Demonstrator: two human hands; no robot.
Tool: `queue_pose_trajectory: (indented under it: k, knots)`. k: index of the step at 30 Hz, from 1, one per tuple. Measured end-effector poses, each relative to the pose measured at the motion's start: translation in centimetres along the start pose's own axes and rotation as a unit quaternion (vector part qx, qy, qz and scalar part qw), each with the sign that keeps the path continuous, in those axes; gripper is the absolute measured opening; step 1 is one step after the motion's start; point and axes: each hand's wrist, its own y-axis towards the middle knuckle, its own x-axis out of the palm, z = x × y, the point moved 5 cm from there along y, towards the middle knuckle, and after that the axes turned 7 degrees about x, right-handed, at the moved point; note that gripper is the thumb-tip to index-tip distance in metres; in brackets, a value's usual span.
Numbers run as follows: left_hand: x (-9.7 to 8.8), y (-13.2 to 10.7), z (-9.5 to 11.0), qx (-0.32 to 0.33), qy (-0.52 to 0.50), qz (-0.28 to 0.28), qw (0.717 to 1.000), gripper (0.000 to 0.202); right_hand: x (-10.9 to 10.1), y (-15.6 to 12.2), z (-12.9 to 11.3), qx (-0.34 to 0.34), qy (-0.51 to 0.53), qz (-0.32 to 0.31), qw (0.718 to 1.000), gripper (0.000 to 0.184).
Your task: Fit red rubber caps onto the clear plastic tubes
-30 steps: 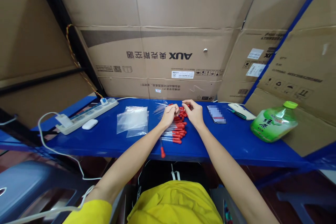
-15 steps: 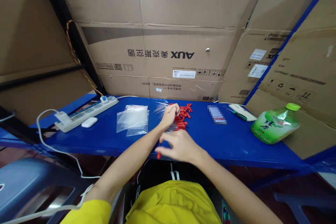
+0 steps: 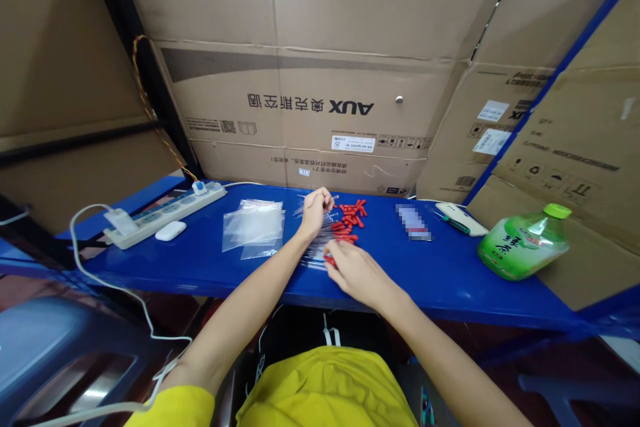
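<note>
Left hand [image 3: 317, 211] between bags [image 3: 256, 227] and caps [image 3: 350, 220]

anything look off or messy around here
Two things: the printing on the cardboard panel behind the table is upside down, and some red tips lie jumbled at odd angles, unlike the neater row in front. I see no clear spill or damage.

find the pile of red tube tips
In the head view, the pile of red tube tips lies right of the left hand, beyond the right hand.
</note>
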Motion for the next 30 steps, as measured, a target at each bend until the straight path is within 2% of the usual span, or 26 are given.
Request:
queue_pose_trajectory:
  k: [6,11,15,18,20,23,26,28,30]
  knots:
    - [-0.8,0.6,0.1,-0.028,-0.105,0.039,0.993,0.011,-1.1,1.1,3.2,-0.019,0.011,0.035,0.999,0.001]
    - [-0.7,0.6,-0.6,-0.063,-0.188,0.040,0.979,0.016,-0.6,1.2,4.1,0.000,-0.020,0.067,0.998,0.005]
    - [-0.7,0.4,-0.7,-0.102,-0.215,0.062,0.969,0.019,-0.3,1.2,4.3,0.003,-0.052,0.085,0.995,0.008]
    - [-0.5,0.2,-0.6,-0.125,-0.228,0.071,0.963,0.021,-0.8,1.4,4.8,0.010,-0.014,0.106,0.994,0.011]
    - [-0.3,0.1,-0.6,-0.139,-0.246,0.068,0.957,0.022,-1.5,2.2,5.5,0.019,0.060,0.132,0.989,0.010]
    - [-0.1,0.0,-0.6,-0.148,-0.265,0.058,0.951,0.023,-2.8,4.5,7.5,0.040,0.238,0.192,0.951,0.006]
    - [-0.2,0.0,-0.5,-0.150,-0.276,0.051,0.948,0.022,-3.2,7.7,9.7,0.063,0.403,0.243,0.880,0.013]
    - [-0.3,0.0,-0.6,-0.154,-0.287,0.056,0.944,0.023,-2.7,9.7,10.6,0.066,0.510,0.243,0.822,0.026]
    - [-0.4,0.1,-0.6,-0.161,-0.300,0.067,0.938,0.024,-1.8,11.1,10.9,0.065,0.576,0.232,0.781,0.034]
